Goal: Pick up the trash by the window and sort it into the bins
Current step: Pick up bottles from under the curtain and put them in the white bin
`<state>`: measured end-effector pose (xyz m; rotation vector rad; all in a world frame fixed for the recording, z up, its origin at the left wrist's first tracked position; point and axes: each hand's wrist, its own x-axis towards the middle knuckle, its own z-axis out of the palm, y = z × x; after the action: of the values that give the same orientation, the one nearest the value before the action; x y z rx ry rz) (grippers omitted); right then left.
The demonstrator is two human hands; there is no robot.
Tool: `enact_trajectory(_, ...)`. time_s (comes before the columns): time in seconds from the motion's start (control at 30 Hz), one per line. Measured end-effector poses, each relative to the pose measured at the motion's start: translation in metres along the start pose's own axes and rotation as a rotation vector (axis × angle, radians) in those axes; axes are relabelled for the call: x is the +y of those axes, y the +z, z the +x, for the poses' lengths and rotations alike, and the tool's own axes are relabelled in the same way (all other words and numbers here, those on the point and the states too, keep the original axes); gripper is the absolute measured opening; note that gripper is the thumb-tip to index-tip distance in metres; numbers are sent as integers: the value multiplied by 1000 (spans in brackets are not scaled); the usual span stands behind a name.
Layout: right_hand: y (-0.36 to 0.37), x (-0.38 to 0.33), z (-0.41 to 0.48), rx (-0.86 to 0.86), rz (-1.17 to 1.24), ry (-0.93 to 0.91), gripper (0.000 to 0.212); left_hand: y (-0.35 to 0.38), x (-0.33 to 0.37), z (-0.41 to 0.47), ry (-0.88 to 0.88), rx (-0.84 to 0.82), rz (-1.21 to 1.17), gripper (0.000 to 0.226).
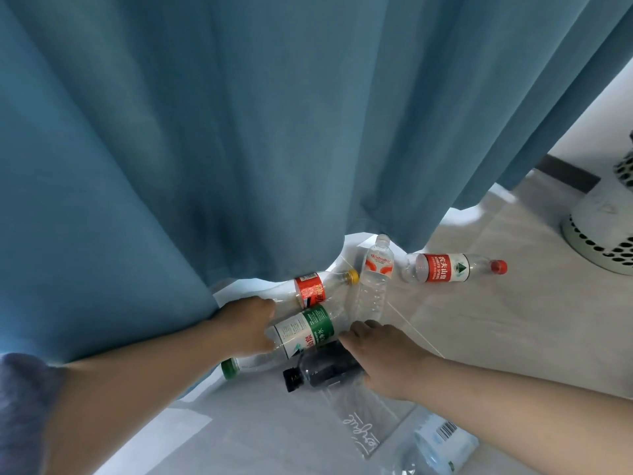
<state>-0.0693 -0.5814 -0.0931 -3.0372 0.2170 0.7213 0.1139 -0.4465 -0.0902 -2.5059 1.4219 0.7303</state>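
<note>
Nothing binned yet. Green-label bottle [305, 329] is clasped in left hand [245, 325] grip; right hand [387, 358] grip over dark bottle [322, 370] cannot be told. More bottles [375, 286] are left at 1 o'clock.

a blue curtain [239, 132] hangs over the pale tiled floor [513, 320], near a dark skirting strip [565, 176].
</note>
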Motion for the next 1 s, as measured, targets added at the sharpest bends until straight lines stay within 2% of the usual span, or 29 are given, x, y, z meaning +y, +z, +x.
enact_trajectory(0.17,18,0,4,-2,-6,-27,70,10,-3,3,-1,-31,25,49)
enact_trajectory(0.4,18,-3,6,10,-40,39,56,18,-3,5,0,-36,3,42)
enact_trajectory(0.83,21,2,5,-53,-56,88,52,27,4,9,12,-67,-25,45)
enact_trajectory(1.0,32,3,6,-89,22,99,60,34,7,10,-2,-91,-30,49)
